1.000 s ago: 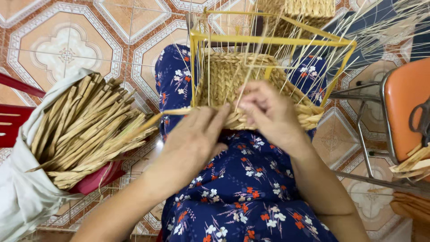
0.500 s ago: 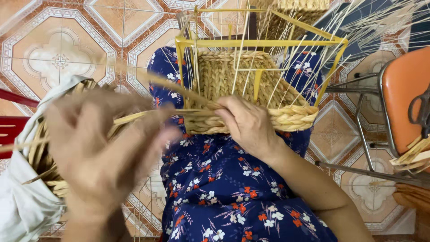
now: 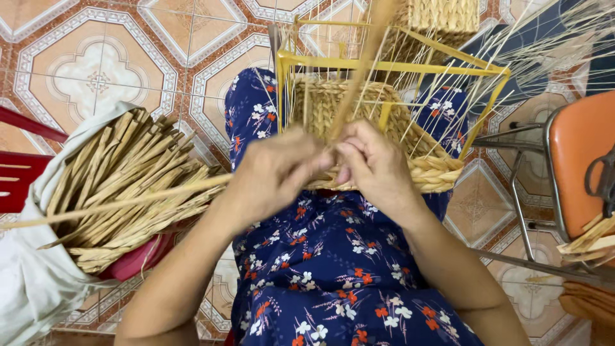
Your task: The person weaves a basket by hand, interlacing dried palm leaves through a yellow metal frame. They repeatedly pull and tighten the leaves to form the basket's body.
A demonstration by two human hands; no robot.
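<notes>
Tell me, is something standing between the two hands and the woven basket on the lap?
Nothing visible does. The left hand and right hand already rest at the near rim of the woven basket, pinching a straw strand together; the yellow frame stands behind them.

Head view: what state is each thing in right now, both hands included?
Half-woven straw basket: unfinished, sitting inside the frame on the lap.
Yellow wire frame: upright around the basket, thin spokes sticking up.
Flat tan straw strand: pinched where the hands meet, rising up and away.
Left hand: closed on the strand.
Right hand: closed on the strand at the basket rim.
Bundle of dried straw strips: loose, in a white cloth sack.
</notes>
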